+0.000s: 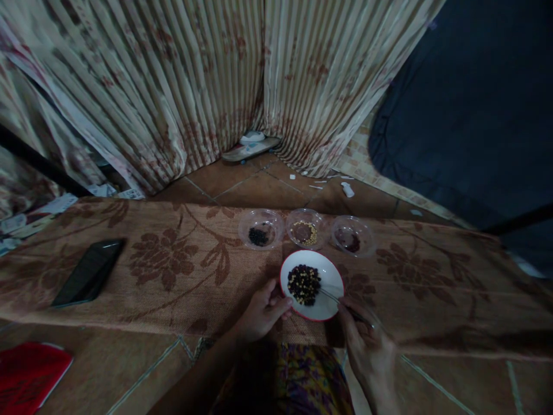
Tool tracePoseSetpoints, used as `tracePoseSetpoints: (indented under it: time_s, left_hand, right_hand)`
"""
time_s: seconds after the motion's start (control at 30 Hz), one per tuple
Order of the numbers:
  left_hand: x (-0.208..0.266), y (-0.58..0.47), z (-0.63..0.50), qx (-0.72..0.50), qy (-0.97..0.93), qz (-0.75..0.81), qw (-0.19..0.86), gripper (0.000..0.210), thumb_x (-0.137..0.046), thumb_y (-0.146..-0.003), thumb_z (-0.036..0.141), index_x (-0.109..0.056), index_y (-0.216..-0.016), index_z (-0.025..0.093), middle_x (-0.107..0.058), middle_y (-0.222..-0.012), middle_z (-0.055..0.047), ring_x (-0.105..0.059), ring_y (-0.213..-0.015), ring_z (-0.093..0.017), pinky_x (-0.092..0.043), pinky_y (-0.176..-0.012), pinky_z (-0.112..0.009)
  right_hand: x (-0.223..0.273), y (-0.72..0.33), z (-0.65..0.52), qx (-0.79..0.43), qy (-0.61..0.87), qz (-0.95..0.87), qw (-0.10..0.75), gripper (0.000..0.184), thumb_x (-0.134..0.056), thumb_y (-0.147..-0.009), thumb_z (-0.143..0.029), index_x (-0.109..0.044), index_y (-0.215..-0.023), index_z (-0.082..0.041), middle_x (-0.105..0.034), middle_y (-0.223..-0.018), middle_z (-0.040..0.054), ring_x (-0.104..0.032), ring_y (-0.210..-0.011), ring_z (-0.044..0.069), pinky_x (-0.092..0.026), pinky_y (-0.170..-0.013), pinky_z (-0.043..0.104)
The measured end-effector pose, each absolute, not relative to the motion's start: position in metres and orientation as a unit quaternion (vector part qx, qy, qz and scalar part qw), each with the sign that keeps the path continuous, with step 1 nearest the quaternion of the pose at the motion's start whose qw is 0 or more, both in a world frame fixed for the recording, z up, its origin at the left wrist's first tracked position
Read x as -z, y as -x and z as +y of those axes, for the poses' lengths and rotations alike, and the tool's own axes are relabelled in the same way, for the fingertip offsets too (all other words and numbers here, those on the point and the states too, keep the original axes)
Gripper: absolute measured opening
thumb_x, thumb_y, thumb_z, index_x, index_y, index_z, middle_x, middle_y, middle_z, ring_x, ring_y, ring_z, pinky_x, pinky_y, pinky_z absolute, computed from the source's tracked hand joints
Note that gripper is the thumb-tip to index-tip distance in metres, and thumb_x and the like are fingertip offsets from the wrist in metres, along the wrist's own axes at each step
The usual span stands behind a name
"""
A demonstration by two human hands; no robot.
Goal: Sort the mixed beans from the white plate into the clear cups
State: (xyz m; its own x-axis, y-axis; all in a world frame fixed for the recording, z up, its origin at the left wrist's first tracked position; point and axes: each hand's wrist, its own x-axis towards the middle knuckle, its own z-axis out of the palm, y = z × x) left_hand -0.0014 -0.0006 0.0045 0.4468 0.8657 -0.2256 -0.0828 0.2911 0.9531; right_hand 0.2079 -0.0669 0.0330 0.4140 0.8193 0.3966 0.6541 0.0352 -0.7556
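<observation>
Left hand (pixel 262 312) pinching a red-rimmed bowl (pixel 329 272), right hand (pixel 367 341) clasping a metal utensil (pixel 330 297) — a rough push could spill mixed beans (pixel 304 285).

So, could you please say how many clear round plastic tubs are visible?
3, in a row beyond the red-rimmed white bowl: left tub with black pieces, middle tub with yellow pieces, right tub with dark-red pieces.

Three tubs (pixel 305 231) behind the bowl (pixel 330 274) — phone (pixel 90 272) well leftward.
</observation>
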Motion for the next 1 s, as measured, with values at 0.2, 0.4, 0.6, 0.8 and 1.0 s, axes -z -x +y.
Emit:
tracePoseSetpoints:
  time_s: [0.2,0.4,0.6,0.8,1.0]
  left_hand:
    - [-0.004,0.0012,-0.0009,-0.349,-0.481,0.39,0.704,0.05,-0.068,-0.083,0.048,-0.053,-0.119,0.016,-0.063,-0.075,0.001,-0.06,-0.063,-0.014,-0.051,-0.06,-0.025]
    - [-0.0024,0.0022,-0.0008,-0.344,-0.488,0.384,0.705,0.047,-0.066,-0.086,0.046,-0.052,-0.12,0.016,-0.064,-0.079,-0.001,-0.061,-0.066,-0.014,-0.051,-0.06,-0.025]
    - [0.0006,0.0029,-0.0014,-0.344,-0.496,0.383,0.699,0.047,-0.065,-0.087,0.045,-0.052,-0.122,0.017,-0.064,-0.077,0.0,-0.062,-0.066,-0.014,-0.051,-0.061,-0.025]
    - [-0.0026,0.001,-0.0004,-0.342,-0.479,0.395,0.705,0.054,-0.068,-0.082,0.05,-0.052,-0.12,0.015,-0.063,-0.074,0.0,-0.061,-0.063,-0.014,-0.051,-0.06,-0.026]
    - [-0.0041,0.0005,0.0004,-0.346,-0.484,0.392,0.701,0.052,-0.068,-0.083,0.05,-0.053,-0.118,0.015,-0.062,-0.073,0.001,-0.06,-0.062,-0.013,-0.051,-0.058,-0.024]
  right_hand:
    - [-0.0352,-0.2071,-0.0614,-0.08,0.691,-0.549,0.464,0.024,-0.063,-0.086,-0.042,-0.075,-0.086,-0.021,-0.076,-0.091,0.0085,-0.072,-0.079,0.021,-0.058,-0.07,0.031]
    - [-0.0338,-0.2088,-0.0621,-0.083,0.686,-0.559,0.459,0.023,-0.063,-0.086,-0.041,-0.074,-0.086,-0.021,-0.075,-0.092,0.0082,-0.072,-0.081,0.021,-0.057,-0.068,0.03]
    - [-0.0299,-0.2098,-0.0626,-0.083,0.684,-0.562,0.458,0.022,-0.063,-0.087,-0.04,-0.074,-0.087,-0.021,-0.076,-0.092,0.0077,-0.072,-0.084,0.021,-0.057,-0.073,0.031]
    - [-0.0281,-0.2095,-0.0617,-0.087,0.688,-0.559,0.455,0.022,-0.062,-0.087,-0.04,-0.074,-0.087,-0.021,-0.075,-0.093,0.0075,-0.071,-0.086,0.021,-0.057,-0.075,0.031]
    - [-0.0274,-0.2097,-0.0602,-0.074,0.666,-0.565,0.482,0.02,-0.063,-0.086,-0.037,-0.073,-0.083,-0.021,-0.075,-0.088,0.0074,-0.071,-0.08,0.02,-0.057,-0.073,0.031]
